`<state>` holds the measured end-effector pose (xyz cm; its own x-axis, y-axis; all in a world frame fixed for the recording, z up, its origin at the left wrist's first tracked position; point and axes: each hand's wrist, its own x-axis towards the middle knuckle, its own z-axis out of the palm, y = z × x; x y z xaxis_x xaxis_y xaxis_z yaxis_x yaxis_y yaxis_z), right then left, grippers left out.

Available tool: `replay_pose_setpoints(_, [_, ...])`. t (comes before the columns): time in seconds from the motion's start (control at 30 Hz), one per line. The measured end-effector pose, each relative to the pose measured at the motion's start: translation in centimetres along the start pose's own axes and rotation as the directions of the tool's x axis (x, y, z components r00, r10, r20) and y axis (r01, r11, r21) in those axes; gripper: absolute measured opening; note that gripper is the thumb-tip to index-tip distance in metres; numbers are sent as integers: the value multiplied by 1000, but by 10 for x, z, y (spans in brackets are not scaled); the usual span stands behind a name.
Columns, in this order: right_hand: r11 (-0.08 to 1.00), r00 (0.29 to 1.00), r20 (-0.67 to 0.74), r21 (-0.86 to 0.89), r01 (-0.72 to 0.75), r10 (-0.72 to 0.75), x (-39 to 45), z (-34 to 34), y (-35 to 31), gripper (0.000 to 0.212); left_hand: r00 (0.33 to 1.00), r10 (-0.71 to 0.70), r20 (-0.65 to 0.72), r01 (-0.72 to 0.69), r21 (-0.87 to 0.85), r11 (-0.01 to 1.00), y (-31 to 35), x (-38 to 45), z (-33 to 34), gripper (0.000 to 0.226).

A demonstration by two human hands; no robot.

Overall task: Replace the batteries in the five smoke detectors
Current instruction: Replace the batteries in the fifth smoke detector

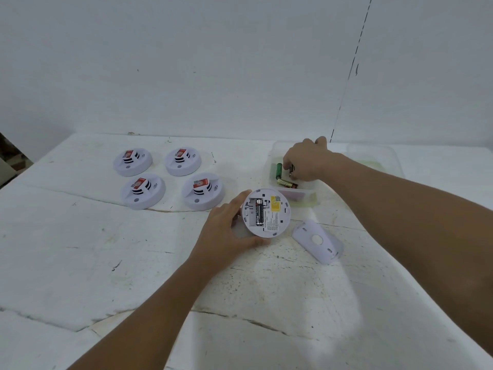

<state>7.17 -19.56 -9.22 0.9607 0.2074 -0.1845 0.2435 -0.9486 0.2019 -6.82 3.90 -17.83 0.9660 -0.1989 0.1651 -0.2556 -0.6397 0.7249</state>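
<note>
Tabletop: detector [266, 212] against left hand [226, 231]

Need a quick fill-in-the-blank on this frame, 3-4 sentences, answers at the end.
1. The left hand holds the open smoke detector, which has ____ battery in its compartment.
2. The right hand reaches into the clear ____ holding loose batteries.
3. ____ closed detectors sit in a group on the table.
4. The removed back cover lies to the ____ of the open detector.

Missing words: one; container; Four; right
</note>
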Motion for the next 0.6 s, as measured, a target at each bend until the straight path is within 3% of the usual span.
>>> replay_pose_setpoints(0.2, [1000, 994, -106, 3, 12, -11, -5, -2, 4, 26, 1000, 4, -4, -4, -3, 1000, 1, 0, -1, 103])
replay_pose_setpoints(0.37, [961, 956, -290, 276, 33, 50, -21, -17, 1, 28, 1000, 11, -7, -11, -11, 1000, 3, 0, -1, 103])
replay_pose_setpoints(0.47, [860, 898, -423, 495, 122, 116, -41, -27, -14, 26, 999, 35, -10, -35, -33, 999, 2, 1, 0, 101])
replay_pose_setpoints(0.6, [636, 818, -550, 694, 339, 165, -78, -24, -45, 27, 998, 56, -14, -56, -53, 997, 6, 1, -1, 100])
